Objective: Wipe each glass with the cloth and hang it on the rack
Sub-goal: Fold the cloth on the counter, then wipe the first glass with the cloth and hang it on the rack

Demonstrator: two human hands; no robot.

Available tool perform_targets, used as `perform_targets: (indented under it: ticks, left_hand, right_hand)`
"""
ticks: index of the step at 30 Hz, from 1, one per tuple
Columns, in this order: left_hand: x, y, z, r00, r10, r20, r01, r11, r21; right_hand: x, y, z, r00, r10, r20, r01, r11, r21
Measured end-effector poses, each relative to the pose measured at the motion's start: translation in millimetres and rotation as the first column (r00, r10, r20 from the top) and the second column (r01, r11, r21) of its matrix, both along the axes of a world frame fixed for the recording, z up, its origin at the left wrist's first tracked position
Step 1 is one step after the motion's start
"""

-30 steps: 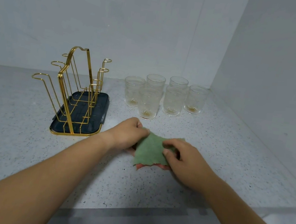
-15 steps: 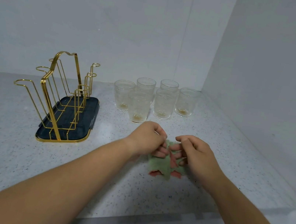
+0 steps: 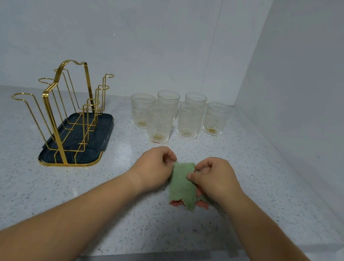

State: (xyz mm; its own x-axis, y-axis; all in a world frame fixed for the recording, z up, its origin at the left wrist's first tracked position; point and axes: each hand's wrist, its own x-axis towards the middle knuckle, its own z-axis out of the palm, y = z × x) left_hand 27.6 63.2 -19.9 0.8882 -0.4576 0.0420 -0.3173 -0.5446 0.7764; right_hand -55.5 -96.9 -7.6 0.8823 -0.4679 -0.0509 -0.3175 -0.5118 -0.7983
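Six glasses [image 3: 188,121] stood upright, mouths up, in a tight cluster at the back of the speckled surface [image 3: 251,165]. Four formed the back row and two stood in front. Each thick base showed a yellowish tint (liquid or the glass itself, could not tell).

A dark tray [image 3: 103,133] with a gold rim lay just left of the glasses, apart from them. It held the gold wire rack [image 3: 53,125], upright. The tray's long side ran from near to far, angled slightly right.

The green cloth [image 3: 181,183] was in front of the glasses, held between both hands. Its long axis ran away from the person, the far edge raised between the fingers and the near end drooping to the surface. A pinkish-red underside showed at the near edge.

The left hand [image 3: 153,168] had its fingers curled and pinched the cloth's left edge. The right hand [image 3: 215,180] pinched the right edge between thumb and forefinger. Both forearms reached in from the near edge.
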Motion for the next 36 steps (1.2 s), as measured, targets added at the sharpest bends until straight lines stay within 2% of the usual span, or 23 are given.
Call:
perform_targets:
  ticks: [4,7,10,15,22,28,30,32,36]
  left_hand:
    - [4,-1,1,1.000,-0.010,-0.007,0.010,1.000,0.000]
    - [5,0,3,1.000,-0.002,-0.006,0.002,1.000,0.012]
    - [12,6,4,0.992,0.126,-0.002,-0.126,0.991,-0.039]
    - [41,16,8,0.951,0.306,-0.044,-0.309,0.946,-0.098]
    - [72,2,10,0.943,0.323,-0.083,-0.334,0.916,-0.222]
    - [81,-15,-3,0.928,0.373,-0.011,-0.362,0.892,-0.271]
    - [86,-18,-4,0.915,0.403,0.026,-0.385,0.891,-0.241]
    - [89,-16,-5,0.909,0.412,0.058,-0.389,0.891,-0.232]
    - [78,-7,-5,0.928,0.368,0.049,-0.338,0.893,-0.297]
  right_hand:
    - [0,-9,1,0.999,-0.039,-0.008,0.039,0.999,0.012]
    - [3,-15,3,0.997,0.001,-0.081,-0.010,0.994,-0.108]
    - [6,-14,10,0.983,0.036,-0.180,-0.084,0.961,-0.265]
    - [13,-9,18,0.957,0.090,-0.274,-0.173,0.939,-0.297]
    - [27,-2,22,0.947,0.146,-0.285,-0.204,0.961,-0.185]
    - [30,-7,24,0.919,0.246,-0.306,-0.285,0.954,-0.088]
    - [28,-8,23,0.930,0.266,-0.254,-0.291,0.955,-0.063]
    - [24,-9,25,0.949,0.266,-0.169,-0.263,0.964,0.041]
    - [19,-10,31,0.993,0.120,0.024,-0.122,0.956,0.266]
